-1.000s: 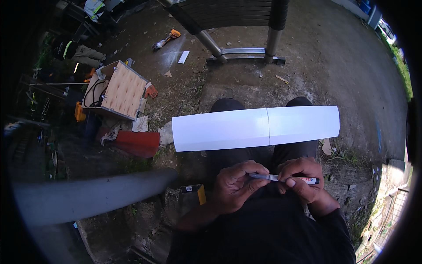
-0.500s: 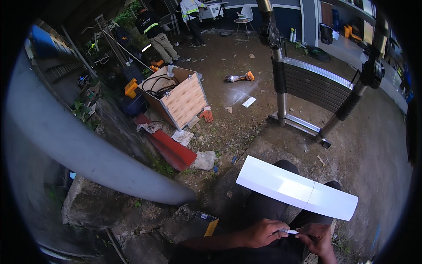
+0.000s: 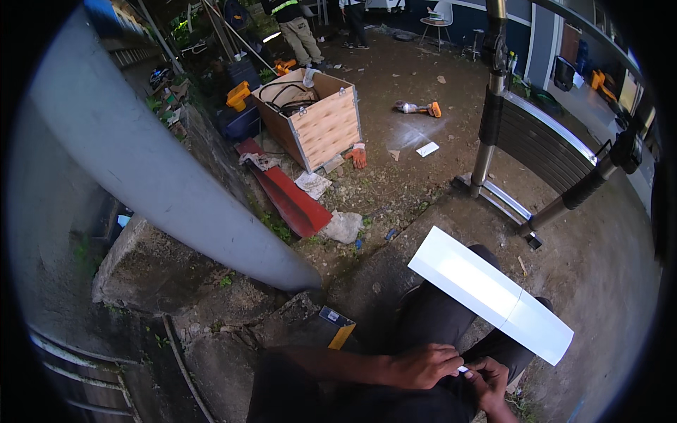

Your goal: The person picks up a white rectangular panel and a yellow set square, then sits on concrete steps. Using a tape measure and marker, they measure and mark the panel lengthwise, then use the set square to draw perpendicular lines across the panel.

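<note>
My left hand (image 3: 431, 365) and my right hand (image 3: 486, 381) meet over my lap, fingers closed at the two ends of a slim white pen (image 3: 462, 369). Only a short white piece of it shows between the fingertips. Across my knees, just beyond the hands, lies a long white panel (image 3: 465, 273), slanting from upper left to lower right. A thin dark line crosses it nearer its right end. Neither hand touches the panel. Beside my left forearm is a flat black and yellow tool (image 3: 341, 337), partly hidden.
A thick grey pipe (image 3: 211, 218) slants down at left. Ahead stand a wooden crate (image 3: 324, 127) with black cable and a telescopic ladder (image 3: 546, 144). A red metal piece (image 3: 289, 194), an orange glove (image 3: 358, 156) and an orange power tool (image 3: 423, 108) lie on the ground. Two people stand farther back.
The view has shifted, so the surroundings sit farther right and higher. The panel is tilted more steeply. My hands have drawn closer together, and less of the white pen shows between them.
</note>
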Action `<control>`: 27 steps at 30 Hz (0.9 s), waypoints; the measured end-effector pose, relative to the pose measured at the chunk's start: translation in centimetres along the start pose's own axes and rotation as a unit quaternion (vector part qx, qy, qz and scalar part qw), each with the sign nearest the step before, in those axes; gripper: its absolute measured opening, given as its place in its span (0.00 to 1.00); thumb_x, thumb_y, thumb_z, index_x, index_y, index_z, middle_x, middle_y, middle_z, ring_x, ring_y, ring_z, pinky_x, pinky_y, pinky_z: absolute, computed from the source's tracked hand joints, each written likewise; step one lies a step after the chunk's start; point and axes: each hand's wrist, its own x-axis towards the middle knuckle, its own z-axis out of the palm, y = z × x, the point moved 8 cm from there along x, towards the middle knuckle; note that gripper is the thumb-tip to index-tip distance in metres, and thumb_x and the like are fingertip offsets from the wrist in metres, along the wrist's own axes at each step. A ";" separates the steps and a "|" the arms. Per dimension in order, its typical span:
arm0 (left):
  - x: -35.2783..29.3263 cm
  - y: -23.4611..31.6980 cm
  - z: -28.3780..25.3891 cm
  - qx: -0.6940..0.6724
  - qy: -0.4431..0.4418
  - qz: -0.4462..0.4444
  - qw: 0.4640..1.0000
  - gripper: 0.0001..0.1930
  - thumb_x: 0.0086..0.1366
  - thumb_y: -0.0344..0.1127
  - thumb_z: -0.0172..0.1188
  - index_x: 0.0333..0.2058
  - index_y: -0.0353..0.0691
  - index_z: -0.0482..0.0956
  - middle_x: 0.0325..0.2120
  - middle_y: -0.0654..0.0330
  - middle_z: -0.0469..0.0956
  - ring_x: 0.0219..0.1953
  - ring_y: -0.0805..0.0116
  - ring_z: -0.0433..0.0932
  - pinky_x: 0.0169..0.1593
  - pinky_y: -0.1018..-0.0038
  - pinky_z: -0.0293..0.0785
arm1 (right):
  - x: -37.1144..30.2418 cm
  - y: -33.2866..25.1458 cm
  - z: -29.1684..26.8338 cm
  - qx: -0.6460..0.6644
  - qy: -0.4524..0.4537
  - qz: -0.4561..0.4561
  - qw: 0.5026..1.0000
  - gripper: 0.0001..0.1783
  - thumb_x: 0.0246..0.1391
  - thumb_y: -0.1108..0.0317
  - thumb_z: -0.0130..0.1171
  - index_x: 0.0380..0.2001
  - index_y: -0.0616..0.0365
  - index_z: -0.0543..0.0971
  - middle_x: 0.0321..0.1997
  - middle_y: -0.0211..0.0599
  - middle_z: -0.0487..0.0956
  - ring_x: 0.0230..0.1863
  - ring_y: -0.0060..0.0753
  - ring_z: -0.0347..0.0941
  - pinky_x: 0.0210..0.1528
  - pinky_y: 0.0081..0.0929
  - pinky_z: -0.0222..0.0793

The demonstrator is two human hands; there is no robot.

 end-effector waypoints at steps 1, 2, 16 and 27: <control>-0.1 -0.2 0.0 -0.002 -0.006 -0.001 1.000 0.09 0.67 0.26 0.68 0.43 0.29 0.79 0.34 0.47 0.80 0.40 0.48 0.84 0.44 0.57 0.81 | 0.0 0.2 0.2 0.009 0.001 0.011 1.000 0.05 0.60 0.79 0.72 0.38 0.65 0.85 0.35 0.35 0.87 0.35 0.23 0.80 0.41 0.25 0.74; -0.2 -0.4 0.1 -0.003 -0.009 -0.005 1.000 0.08 0.67 0.27 0.67 0.41 0.30 0.78 0.33 0.47 0.80 0.40 0.47 0.84 0.45 0.57 0.81 | 0.1 -0.1 0.4 0.010 -0.006 0.004 1.000 0.04 0.62 0.79 0.71 0.38 0.65 0.85 0.36 0.33 0.87 0.37 0.21 0.79 0.42 0.23 0.73; -3.8 -2.5 -0.8 -0.194 -0.016 -0.180 0.964 0.11 0.75 0.34 0.65 0.46 0.30 0.80 0.35 0.44 0.84 0.40 0.40 0.86 0.46 0.52 0.79 | 1.6 -6.1 4.1 -0.285 -0.118 -0.231 0.923 0.09 0.62 0.77 0.69 0.45 0.65 0.84 0.36 0.47 0.84 0.32 0.50 0.81 0.34 0.39 0.76; -6.4 -4.6 1.8 -0.465 -0.136 -0.401 0.777 0.17 0.83 0.42 0.60 0.43 0.32 0.85 0.21 0.64 0.77 0.24 0.77 0.73 0.33 0.71 0.71 | -0.1 -6.6 5.3 -0.388 -0.131 -0.400 0.820 0.14 0.60 0.77 0.67 0.49 0.70 0.84 0.37 0.43 0.80 0.27 0.39 0.75 0.28 0.38 0.72</control>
